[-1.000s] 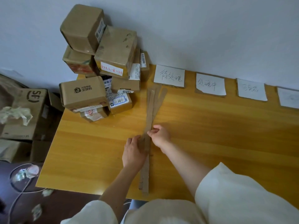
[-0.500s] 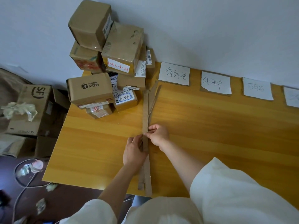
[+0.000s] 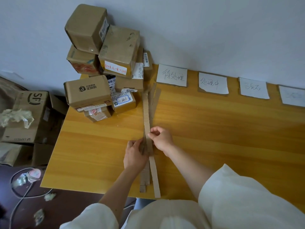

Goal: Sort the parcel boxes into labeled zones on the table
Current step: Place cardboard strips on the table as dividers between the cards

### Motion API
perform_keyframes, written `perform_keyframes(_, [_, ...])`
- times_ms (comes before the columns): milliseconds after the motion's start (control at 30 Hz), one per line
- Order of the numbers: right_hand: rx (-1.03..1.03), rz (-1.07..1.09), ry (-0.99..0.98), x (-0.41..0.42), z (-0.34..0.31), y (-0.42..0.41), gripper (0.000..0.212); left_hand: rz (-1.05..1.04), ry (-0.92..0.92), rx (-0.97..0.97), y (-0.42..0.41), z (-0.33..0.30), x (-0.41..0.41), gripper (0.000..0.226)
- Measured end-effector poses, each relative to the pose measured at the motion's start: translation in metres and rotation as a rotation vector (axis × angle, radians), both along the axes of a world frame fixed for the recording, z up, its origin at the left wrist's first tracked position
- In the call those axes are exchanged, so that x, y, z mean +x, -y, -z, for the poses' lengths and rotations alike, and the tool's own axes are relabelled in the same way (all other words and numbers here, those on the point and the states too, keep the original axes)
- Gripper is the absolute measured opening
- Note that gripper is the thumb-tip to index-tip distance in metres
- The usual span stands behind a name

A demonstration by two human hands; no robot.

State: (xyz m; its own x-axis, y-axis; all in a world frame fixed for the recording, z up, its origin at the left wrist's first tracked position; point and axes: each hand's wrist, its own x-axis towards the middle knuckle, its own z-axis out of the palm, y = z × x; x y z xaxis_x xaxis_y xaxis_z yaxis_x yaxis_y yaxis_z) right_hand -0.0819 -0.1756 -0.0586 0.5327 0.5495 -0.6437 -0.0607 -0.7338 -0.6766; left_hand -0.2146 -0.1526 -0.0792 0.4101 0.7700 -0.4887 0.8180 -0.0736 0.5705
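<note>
Long cardboard strips (image 3: 146, 116) are held on the wooden tabletop (image 3: 214, 129) by both hands. The left hand (image 3: 134, 156) has its fingers closed around the bundle; the right hand (image 3: 162, 138) pinches one strip. The parcel boxes (image 3: 102, 66) are stacked at the far left corner, beside four paper labels (image 3: 171, 75) along the wall.

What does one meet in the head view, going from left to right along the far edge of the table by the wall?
Pile of parcel boxes → first paper label → second paper label → third paper label → fourth paper label, cut by the picture's edge.
</note>
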Motion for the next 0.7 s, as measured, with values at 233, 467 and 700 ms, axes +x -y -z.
perform_keyframes(233, [0.080, 0.060, 0.011, 0.006, -0.014, 0.025, 0.010, -0.011, -0.013, -0.016, 0.002, -0.001, 0.001, 0.064])
perform_keyframes(467, [0.148, 0.233, 0.056, 0.048, -0.026, 0.065, 0.009, -0.098, 0.014, 0.150, 0.018, -0.011, 0.012, 0.058])
perform_keyframes(700, [0.073, 0.384, -0.020, 0.094, -0.015, 0.092, 0.012, 0.242, -0.051, 0.267, 0.041, -0.019, 0.038, 0.071])
